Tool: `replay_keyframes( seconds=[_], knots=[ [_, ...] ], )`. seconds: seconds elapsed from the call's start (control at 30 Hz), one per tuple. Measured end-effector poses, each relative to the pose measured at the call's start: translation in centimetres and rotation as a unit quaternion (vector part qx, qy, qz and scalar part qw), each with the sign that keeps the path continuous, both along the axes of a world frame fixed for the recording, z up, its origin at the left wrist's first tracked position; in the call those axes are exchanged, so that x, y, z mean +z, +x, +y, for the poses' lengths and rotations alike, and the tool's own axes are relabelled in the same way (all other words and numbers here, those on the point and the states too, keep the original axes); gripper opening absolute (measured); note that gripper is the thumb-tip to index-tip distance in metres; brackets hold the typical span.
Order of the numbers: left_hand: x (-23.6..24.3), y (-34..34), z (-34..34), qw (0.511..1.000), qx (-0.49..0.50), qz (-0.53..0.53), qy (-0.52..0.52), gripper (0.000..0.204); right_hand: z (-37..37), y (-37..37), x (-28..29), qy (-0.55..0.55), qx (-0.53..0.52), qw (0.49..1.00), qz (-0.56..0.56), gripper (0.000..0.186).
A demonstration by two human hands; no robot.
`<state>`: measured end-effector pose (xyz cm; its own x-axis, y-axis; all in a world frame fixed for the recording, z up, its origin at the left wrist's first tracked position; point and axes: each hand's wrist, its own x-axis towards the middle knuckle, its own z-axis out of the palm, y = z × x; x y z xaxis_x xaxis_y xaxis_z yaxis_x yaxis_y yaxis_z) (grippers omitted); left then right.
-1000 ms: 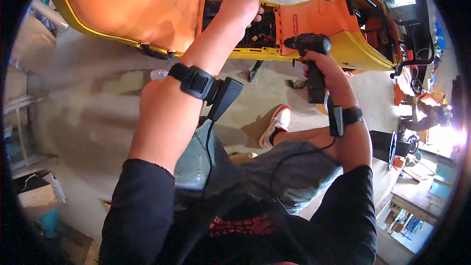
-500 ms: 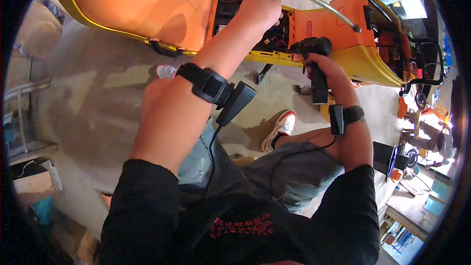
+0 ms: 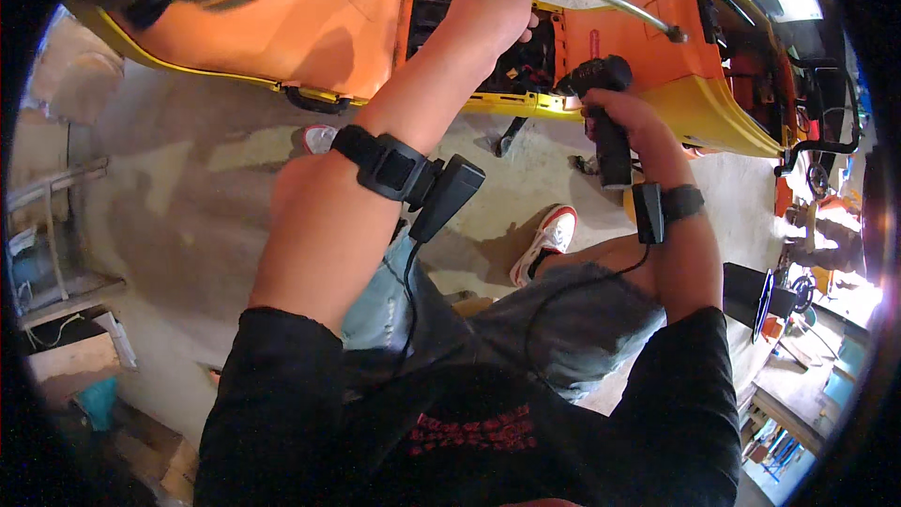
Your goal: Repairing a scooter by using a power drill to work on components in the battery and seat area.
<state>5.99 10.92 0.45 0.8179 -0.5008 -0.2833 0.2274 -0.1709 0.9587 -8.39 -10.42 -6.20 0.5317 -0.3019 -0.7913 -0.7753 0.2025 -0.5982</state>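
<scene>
Black drill point(image 3: 615, 150) in right hand point(image 3: 623, 115), left hand point(image 3: 490, 17) over bodywork opening point(image 3: 539, 64)

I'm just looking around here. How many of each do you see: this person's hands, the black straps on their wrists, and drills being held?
Hands, left and right: 2
Black wrist straps, left and right: 2
Drill held: 1
Total: 5
</scene>
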Motion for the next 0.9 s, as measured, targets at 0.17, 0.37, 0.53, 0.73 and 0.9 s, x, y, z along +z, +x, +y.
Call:
replay_keyframes(
  seconds=[0.17,0.37,0.53,0.73,0.9],
  knots=[
    [-0.8,0.4,-1.3,0.997,-0.023,-0.073,0.026,0.019,-1.2,0.6,-0.1,0.003,-0.005,1.0,-0.028,0.02],
    [0.4,-0.4,-1.4,0.999,-0.036,-0.015,0.006,0.02,-0.5,0.0,-0.4,-0.017,0.008,1.0,-0.021,0.02],
    [0.5,-1.5,-1.6,0.998,-0.042,-0.027,0.045,0.02,0.1,0.4,0.0,-0.001,0.021,1.0,0.002,0.017],
    [-0.4,-1.4,-2.3,0.998,-0.039,-0.006,0.052,0.022,-0.1,0.4,-0.2,0.003,0.032,0.999,-0.028,0.017],
    [-0.9,-1.7,-2.4,0.998,-0.051,-0.021,0.039,0.022,0.5,0.4,0.9,-0.017,0.027,0.999,-0.009,0.016]
  ],
)
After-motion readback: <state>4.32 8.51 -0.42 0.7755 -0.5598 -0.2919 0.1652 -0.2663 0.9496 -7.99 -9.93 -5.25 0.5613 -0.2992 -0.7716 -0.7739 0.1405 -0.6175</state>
